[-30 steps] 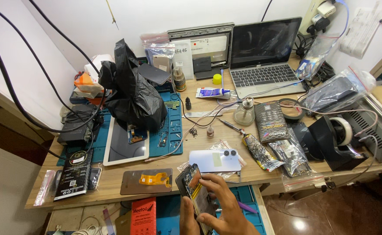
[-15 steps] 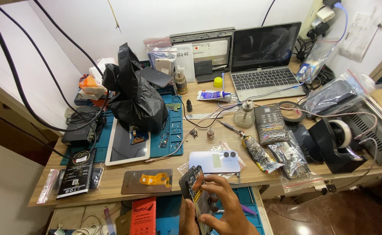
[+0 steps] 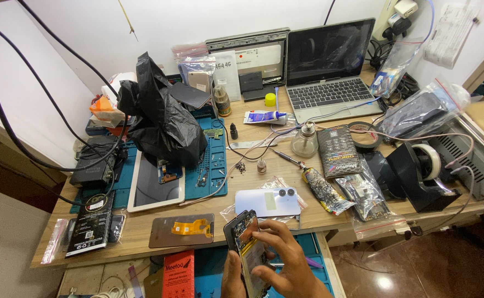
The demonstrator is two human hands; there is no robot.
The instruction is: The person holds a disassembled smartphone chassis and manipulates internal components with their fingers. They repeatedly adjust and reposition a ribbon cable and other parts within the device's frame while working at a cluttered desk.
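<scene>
At the bottom edge of the head view, just below the front lip of the bench [image 3: 142, 243], I have the opened phone [image 3: 247, 248] up in both hands. Its long axis runs nearly straight away from me, tipped a little to the left, with the top end near the bench edge and the lower end hidden down between my palms. The exposed inside faces up and right, toward my right hand.

My left hand [image 3: 232, 278] is under and behind the phone, cradling its lower left edge; most of that hand is cut off by the frame, so I judge it closed around the body but cannot see each finger. My right hand [image 3: 286, 265] comes in from the right, its fingers [image 3: 266, 238] bent across the open face and resting on the board near the upper half. Whether those fingertips pinch a small part or only press on it, I cannot tell.

So the phone lies to the left of my right fingers and directly beneath their tips, and the right hand is the one nearer the exposed work.

Just beyond it, on the bench, lies a pale back cover [image 3: 266, 201] with its two camera rings, and to the left of that a brown panel [image 3: 181, 230] with an orange flex.
</scene>
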